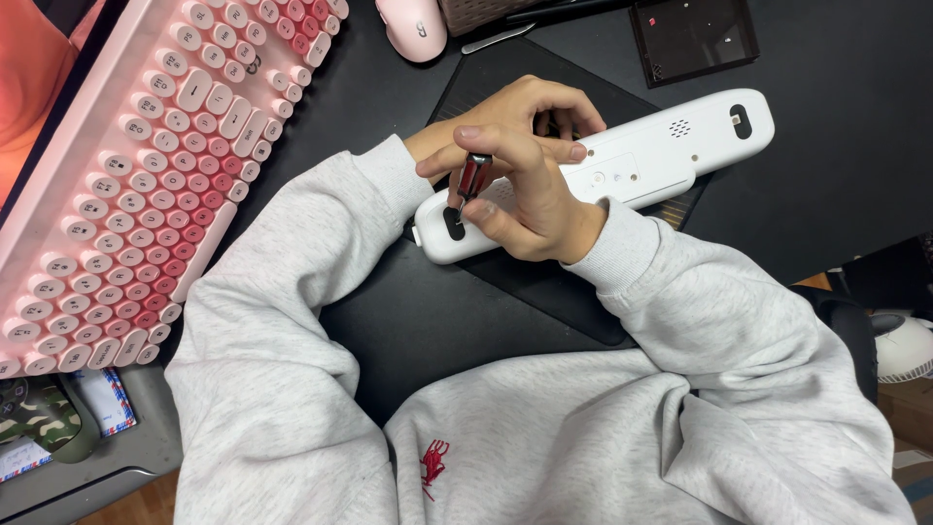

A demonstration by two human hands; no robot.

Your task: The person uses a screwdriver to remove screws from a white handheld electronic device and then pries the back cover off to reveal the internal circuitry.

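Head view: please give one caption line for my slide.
Right hand holds a small screwdriver on a white device; left hand steadies it.

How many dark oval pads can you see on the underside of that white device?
2. One dark oval pad sits at the far end of the white device; the other is at the near end, beside the right hand holding a small screwdriver. The hands may hide more.

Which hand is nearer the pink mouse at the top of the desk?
The left hand, resting on the white device below the pink mouse. The right hand, holding the screwdriver, sits lower, farther away.
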